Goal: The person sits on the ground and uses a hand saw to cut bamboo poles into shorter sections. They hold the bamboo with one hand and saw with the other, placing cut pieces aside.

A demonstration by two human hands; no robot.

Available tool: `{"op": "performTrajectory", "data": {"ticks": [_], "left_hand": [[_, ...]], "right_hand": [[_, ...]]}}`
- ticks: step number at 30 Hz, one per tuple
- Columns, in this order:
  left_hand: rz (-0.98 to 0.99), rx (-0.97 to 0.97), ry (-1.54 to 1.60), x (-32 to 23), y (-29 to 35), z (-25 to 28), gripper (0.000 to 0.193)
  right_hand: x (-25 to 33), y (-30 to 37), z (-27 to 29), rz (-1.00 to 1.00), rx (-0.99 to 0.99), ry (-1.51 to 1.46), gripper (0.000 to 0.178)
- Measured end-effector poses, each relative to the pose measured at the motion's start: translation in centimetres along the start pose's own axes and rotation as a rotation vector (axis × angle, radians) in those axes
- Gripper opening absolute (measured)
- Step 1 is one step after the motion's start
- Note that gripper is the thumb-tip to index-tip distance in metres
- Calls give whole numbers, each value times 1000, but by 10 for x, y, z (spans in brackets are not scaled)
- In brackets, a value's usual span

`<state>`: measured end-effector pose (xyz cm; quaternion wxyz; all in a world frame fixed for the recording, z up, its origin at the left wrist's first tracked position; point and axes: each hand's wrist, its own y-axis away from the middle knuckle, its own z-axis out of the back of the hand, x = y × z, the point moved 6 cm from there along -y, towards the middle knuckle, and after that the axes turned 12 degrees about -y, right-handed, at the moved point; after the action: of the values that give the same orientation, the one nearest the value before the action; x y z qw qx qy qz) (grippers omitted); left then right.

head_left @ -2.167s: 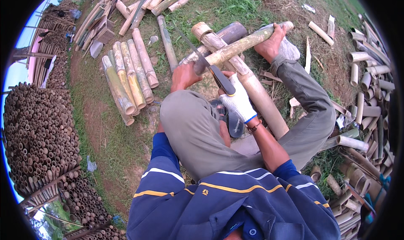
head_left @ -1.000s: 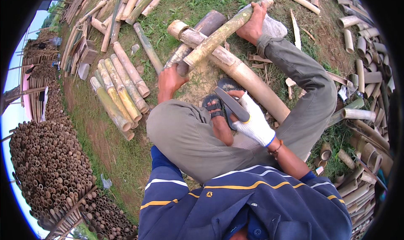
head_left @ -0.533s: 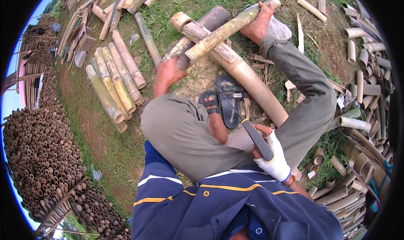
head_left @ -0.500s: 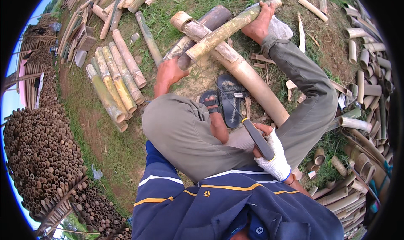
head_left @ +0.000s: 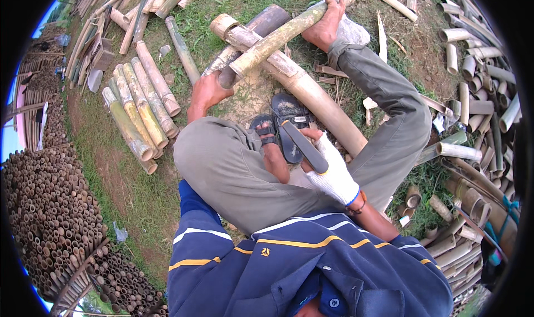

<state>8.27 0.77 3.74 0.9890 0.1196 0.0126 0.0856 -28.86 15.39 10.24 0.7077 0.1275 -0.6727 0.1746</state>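
Observation:
My right hand [head_left: 332, 171], in a white fingerless glove, is closed round the dark handle of a knife [head_left: 304, 147]. A yellow band rings the handle's end; the blade hardly shows. It is above my sandals, between my knees. My bare left hand [head_left: 208, 93] is closed at the near end of a greenish bamboo piece [head_left: 182, 49], its grip partly hidden. Close by its fingers is the end of a dark log [head_left: 227, 77]. A mottled bamboo length [head_left: 289, 34] lies across a thick pale bamboo pole [head_left: 320, 99], and my bare right foot [head_left: 325, 29] presses on its far end.
Several cut bamboo pieces [head_left: 147, 97] lie in a row on the left. Split bamboo [head_left: 92, 44] is heaped beyond them. A large stack of bamboo [head_left: 44, 206] stands far left, and many short pieces [head_left: 489, 72] pile up on the right. Black sandals [head_left: 290, 108] are below me.
My right hand has lifted the knife forward and a little left, turning so more of the glove's back shows. My left hand stays at the bamboo end. The whole view has shifted slightly.

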Motion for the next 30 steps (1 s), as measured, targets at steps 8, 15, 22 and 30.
{"op": "performTrajectory", "data": {"ticks": [8,15,22,30], "left_hand": [[70,-20,-51,-6,9,-4,78],[1,-3,43,-7,2,7,74],[18,39,26,0,6,0,81],[140,-64,-106,0,6,8,81]], "right_hand": [[-16,-57,-18,-54,14,-22,54],[-26,-146,-60,-138,92,-117,51],[23,54,27,-200,29,111,62],[-13,-134,-51,43,45,-86,49]]}}
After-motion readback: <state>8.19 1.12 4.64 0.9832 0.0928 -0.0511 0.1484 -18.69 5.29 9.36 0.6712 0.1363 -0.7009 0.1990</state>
